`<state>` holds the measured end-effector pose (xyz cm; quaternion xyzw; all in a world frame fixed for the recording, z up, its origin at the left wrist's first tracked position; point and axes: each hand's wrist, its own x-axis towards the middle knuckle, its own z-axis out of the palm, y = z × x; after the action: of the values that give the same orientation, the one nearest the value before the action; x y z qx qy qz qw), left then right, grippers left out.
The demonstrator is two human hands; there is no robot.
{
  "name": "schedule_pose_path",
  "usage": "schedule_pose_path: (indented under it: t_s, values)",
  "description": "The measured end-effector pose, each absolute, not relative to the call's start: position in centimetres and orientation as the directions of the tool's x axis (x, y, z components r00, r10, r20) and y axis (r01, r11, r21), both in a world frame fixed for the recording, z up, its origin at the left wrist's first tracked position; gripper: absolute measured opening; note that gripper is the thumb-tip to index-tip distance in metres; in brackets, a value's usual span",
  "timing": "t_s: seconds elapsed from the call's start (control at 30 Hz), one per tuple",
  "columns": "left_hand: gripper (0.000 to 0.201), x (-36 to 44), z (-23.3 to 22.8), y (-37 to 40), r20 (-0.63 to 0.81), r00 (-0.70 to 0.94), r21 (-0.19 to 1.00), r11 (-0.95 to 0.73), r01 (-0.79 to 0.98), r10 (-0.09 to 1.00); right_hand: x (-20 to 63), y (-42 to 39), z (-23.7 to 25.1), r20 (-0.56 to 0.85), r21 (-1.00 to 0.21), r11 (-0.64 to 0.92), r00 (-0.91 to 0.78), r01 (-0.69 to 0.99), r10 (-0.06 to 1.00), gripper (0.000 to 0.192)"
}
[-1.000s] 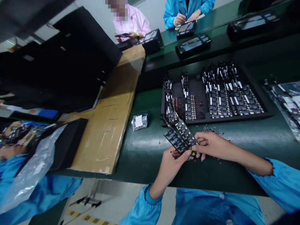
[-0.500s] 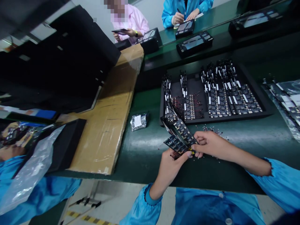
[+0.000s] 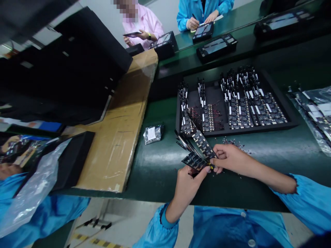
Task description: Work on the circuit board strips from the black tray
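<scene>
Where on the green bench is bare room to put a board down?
Bare green bench lies between the cardboard sheet and the left hand, below the small foil bag. Crowded: the black tray of boards, and loose bits before the right hand.

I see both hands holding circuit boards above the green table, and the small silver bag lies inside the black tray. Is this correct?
Not quite. The silver bag lies on the green table, outside the black tray and to its left, as the head view shows. The left hand and right hand do hold circuit boards above the table.
</scene>
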<state>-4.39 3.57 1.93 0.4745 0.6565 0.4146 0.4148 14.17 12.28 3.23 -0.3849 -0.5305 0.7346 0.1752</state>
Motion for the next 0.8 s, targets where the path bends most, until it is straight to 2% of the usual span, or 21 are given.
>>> schedule_pose_path:
  t_s: [0.2,0.33,0.43,0.5,0.63,0.8]
  values:
    - [0.011,-4.5,1.7,3.2,-0.115,-0.219,0.917,0.188,0.351,0.969,14.1,12.1,3.2,-0.379,-0.918,-0.362,-0.623,0.162,0.684,0.019]
    - [0.02,-4.4,1.8,2.8,-0.085,-0.236,0.89,0.18,0.419,0.968,14.0,12.1,3.0,-0.388,-0.914,-0.369,-0.623,0.167,0.679,0.016]
    - [0.014,-4.3,2.0,2.5,-0.075,-0.236,0.888,0.172,0.426,0.969,14.0,12.1,2.6,-0.39,-0.913,-0.374,-0.622,0.164,0.679,0.016]
    - [0.007,-4.2,2.1,2.3,-0.073,-0.236,0.898,0.167,0.408,0.969,14.0,12.2,2.4,-0.389,-0.914,-0.369,-0.622,0.168,0.68,0.015]
    - [0.01,-4.3,2.2,2.0,-0.107,-0.243,0.925,0.186,0.331,0.964,14.2,12.4,2.6,-0.38,-0.922,-0.341,-0.61,0.185,0.696,0.014]
    - [0.016,-5.4,2.9,2.4,-0.276,-0.225,0.94,0.311,0.138,0.935,15.0,12.6,3.4,-0.374,-0.927,-0.301,-0.637,0.226,0.674,0.017]
